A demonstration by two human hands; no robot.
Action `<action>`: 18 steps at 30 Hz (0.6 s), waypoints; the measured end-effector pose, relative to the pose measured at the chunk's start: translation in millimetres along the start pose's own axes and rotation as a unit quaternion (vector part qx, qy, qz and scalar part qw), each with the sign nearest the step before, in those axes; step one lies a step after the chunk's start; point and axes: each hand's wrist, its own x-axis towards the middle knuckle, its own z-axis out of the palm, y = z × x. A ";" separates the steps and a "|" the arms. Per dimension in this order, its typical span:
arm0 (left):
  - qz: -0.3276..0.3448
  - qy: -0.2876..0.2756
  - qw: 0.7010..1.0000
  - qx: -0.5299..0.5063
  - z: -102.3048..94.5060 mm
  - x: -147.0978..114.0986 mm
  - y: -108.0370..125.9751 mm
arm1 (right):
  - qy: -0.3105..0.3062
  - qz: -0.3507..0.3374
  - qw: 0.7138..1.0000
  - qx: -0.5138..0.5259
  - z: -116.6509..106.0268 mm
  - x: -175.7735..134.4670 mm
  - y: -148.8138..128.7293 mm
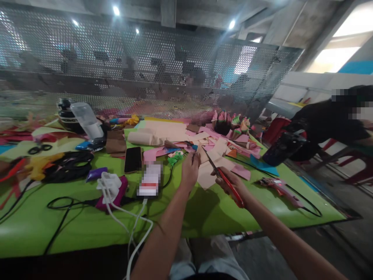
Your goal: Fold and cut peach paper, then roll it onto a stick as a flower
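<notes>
My right hand [234,182] is closed on red-handled scissors [211,161], whose blades point up and to the left. Close by, my left hand [190,169] pinches a small pale peach piece [199,150], paper or cloth, near the blade tips. Beneath and beyond both hands lie flat peach sheets [207,178] and pink scraps [241,171]. A green crumpled bit [175,157] rests left of my left hand. Whether the blades touch the peach piece, I cannot tell.
A green-covered table [96,229] holds a black phone [133,159], a charging phone [150,181], white cables, a plug strip [112,194], a pink glue gun [281,192] and a clear bottle [87,120]. Perforated metal mesh [163,58] stands behind. A person [329,116] sits at right.
</notes>
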 end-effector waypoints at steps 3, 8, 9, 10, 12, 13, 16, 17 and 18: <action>-0.007 0.000 1.000 -0.002 0.5 -0.1 -0.6 | 0.001 0.012 1.000 0.007 0.7 -0.2 -2.1; -0.016 0.004 1.000 -0.004 1.1 1.6 -4.0 | 0.022 0.018 1.000 0.000 3.9 2.9 -3.0; -0.017 0.005 1.000 -0.002 1.0 2.0 -4.3 | 0.026 0.017 1.000 -0.002 4.2 3.8 -3.2; -0.018 0.008 1.000 0.000 0.8 2.3 -4.4 | 0.028 0.016 0.999 -0.005 4.3 4.7 -3.5; -0.018 0.012 1.000 0.008 0.3 2.5 -3.5 | 0.028 0.013 0.999 -0.014 3.5 5.6 -4.4; -0.017 0.012 1.000 0.012 0.0 2.4 -2.7 | 0.025 0.014 0.999 -0.020 2.7 5.5 -4.7; -0.012 0.003 1.000 0.019 -0.3 1.3 -0.3 | 0.013 0.020 0.999 -0.033 -0.2 3.5 -4.0; -0.009 -0.003 1.000 0.020 -0.1 0.9 0.4 | 0.011 0.020 0.999 -0.033 -1.1 2.6 -3.1; -0.006 -0.010 1.000 0.022 0.1 0.5 0.8 | 0.010 0.019 0.999 -0.031 -1.7 1.8 -1.8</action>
